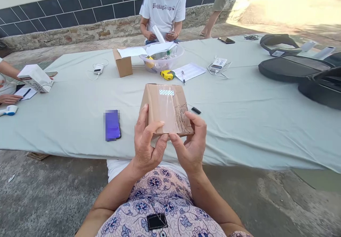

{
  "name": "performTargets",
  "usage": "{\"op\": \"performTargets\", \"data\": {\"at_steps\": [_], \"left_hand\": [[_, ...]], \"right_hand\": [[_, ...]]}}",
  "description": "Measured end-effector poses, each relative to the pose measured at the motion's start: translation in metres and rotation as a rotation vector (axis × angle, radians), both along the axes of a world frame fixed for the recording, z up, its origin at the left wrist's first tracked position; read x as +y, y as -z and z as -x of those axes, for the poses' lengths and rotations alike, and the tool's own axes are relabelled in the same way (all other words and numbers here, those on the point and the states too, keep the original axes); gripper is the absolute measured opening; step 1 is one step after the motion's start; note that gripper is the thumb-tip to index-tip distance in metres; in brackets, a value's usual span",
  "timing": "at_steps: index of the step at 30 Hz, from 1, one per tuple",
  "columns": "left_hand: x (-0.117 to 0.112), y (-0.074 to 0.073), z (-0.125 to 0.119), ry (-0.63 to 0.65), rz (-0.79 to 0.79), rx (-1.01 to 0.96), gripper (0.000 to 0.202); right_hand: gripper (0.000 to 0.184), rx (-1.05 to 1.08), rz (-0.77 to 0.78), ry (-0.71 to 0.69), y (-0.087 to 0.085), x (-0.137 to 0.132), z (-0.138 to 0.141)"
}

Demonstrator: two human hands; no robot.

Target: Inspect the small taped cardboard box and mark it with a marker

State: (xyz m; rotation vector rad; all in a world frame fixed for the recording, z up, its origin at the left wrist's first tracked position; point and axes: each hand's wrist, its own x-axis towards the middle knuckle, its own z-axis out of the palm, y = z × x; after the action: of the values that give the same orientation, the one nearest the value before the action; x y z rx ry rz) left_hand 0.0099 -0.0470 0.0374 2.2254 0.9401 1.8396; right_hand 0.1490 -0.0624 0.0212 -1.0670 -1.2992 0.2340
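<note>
A flat brown cardboard box [167, 105], sealed with clear tape and bearing a small white label, is held up above the near edge of the pale green cloth [234, 123]. My left hand [146, 141] grips its lower left corner, thumb lying across the front. My right hand [190, 141] grips its lower right corner, with the thumb pressed along the bottom edge.
A dark blue phone [112, 125] lies left of the box, a small black item [196, 110] to its right. Farther back are a small open carton [123, 64], a clear bowl [162, 58], a yellow tape measure [167, 75], papers, chargers and black bags [298, 68]. A person sits opposite; another person's arms show at far left.
</note>
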Motion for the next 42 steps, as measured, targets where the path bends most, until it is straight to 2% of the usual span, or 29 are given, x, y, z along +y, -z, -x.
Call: {"op": "performTargets", "data": {"at_steps": [5,12,19,23,26,29,32,35,42], "left_hand": [[0.003,0.003,0.004,0.013,0.041,-0.014,0.028],[0.009,0.005,0.005,0.021,0.041,-0.006,0.029],[0.012,0.01,-0.001,0.048,0.092,-0.05,0.027],[0.018,0.016,-0.007,0.037,0.068,-0.092,0.027],[0.022,0.019,-0.008,0.003,0.129,-0.107,0.026],[0.018,0.015,-0.008,0.007,0.143,-0.122,0.026],[0.008,0.005,-0.011,0.038,0.083,-0.12,0.028],[0.003,0.0,-0.013,0.051,0.088,-0.106,0.027],[0.003,0.004,-0.014,0.078,0.107,-0.131,0.025]], "right_hand": [[0.058,-0.038,0.018,0.024,0.002,-0.001,0.0],[0.056,-0.072,0.043,-0.068,0.001,-0.001,-0.006],[0.056,-0.081,0.066,-0.012,0.002,-0.002,-0.009],[0.052,-0.068,0.044,-0.002,0.006,0.006,-0.008],[0.046,-0.071,0.074,-0.031,0.008,0.012,-0.006],[0.046,-0.057,0.056,-0.035,0.006,0.008,-0.006],[0.051,-0.021,0.018,-0.022,0.002,-0.002,-0.01],[0.057,0.015,0.038,0.004,-0.001,-0.008,-0.013],[0.062,-0.008,0.045,0.039,0.0,-0.008,-0.013]]}}
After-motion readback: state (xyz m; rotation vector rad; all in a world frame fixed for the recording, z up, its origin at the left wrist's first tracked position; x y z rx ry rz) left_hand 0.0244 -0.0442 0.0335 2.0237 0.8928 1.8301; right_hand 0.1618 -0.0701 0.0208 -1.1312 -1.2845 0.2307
